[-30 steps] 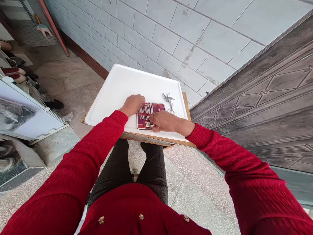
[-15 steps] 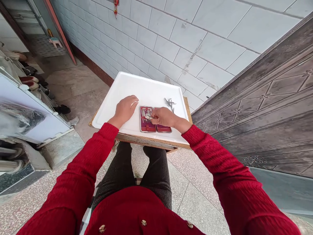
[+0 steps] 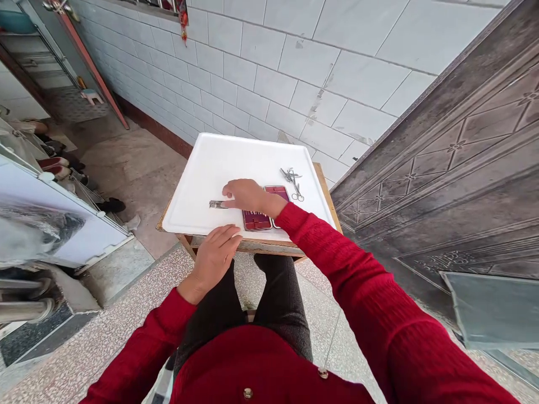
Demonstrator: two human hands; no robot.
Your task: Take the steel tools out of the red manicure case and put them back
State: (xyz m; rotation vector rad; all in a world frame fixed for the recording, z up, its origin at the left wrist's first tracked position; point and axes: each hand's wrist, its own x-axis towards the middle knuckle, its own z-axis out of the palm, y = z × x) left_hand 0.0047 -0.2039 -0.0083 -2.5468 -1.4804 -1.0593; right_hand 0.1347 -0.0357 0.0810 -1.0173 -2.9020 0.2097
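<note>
My right hand (image 3: 246,194) reaches across the case to the left, low over the white tray (image 3: 185,179). Thumb and curled forefinger are apart, with the thumb over the end of a small silvery metal piece (image 3: 216,204), which looks like a nail clipper, lying flat on the tray. Under my right wrist lies the opened manicure case (image 3: 257,223), lined in dark red, with slim metal tools partly hidden inside. My left hand (image 3: 217,249) rests at the tray's near edge, fingers stretched out, holding nothing.
Small scissors (image 3: 297,193) and several metal clippers (image 3: 289,175) lie on the tray's right side. The tray sits on a wooden table (image 3: 324,185) against a tiled wall (image 3: 269,73). A patterned dark door (image 3: 442,168) stands to the right, a shoe rack (image 3: 76,174) left.
My right hand has moved left from the case, bringing the small metal piece onto the tray. My left hand has drawn back toward the near edge. The view has shifted slightly.
</note>
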